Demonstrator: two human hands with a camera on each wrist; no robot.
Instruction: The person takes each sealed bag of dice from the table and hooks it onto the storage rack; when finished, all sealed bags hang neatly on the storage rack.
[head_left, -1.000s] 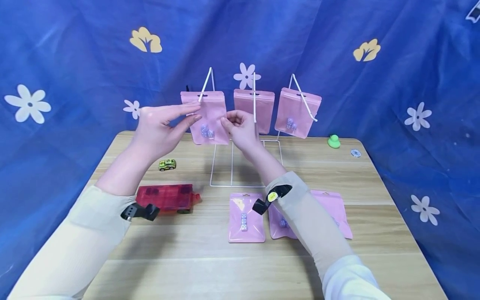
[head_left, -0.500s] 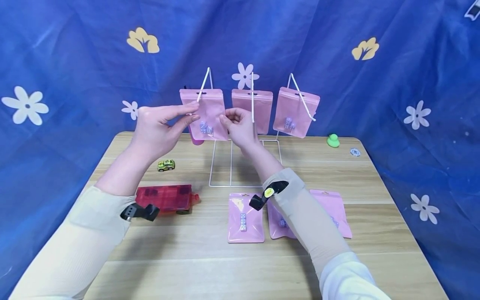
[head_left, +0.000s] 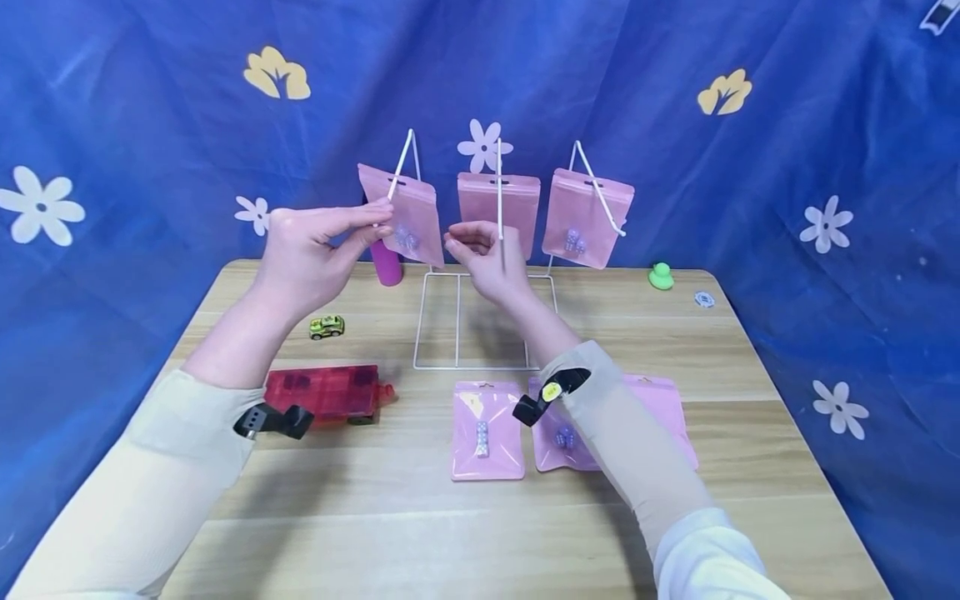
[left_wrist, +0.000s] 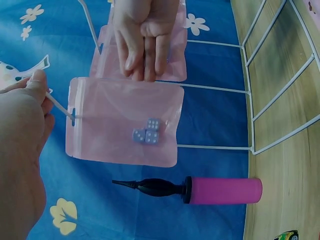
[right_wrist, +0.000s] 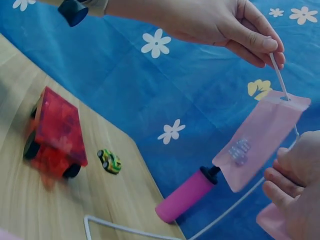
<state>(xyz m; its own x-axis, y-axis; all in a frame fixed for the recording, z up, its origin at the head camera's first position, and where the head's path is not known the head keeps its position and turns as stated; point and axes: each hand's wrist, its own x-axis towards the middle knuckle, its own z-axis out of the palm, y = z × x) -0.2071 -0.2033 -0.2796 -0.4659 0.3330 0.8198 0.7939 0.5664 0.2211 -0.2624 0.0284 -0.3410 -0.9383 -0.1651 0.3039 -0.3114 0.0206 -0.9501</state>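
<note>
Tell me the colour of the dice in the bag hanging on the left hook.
Pale purple dice, clearest in the left wrist view.

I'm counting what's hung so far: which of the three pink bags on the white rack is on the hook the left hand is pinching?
The leftmost hanging pink bag: the left hand pinches the tip of its hook, and it swings tilted.

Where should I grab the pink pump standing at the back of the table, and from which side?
Grab the pink pump around its fat pink barrel, from the front left. The barrel looks round and smooth, a likely easy hold; its thin black nozzle seems too skinny. Hanging pouch and wire rack crowd its right.
</note>
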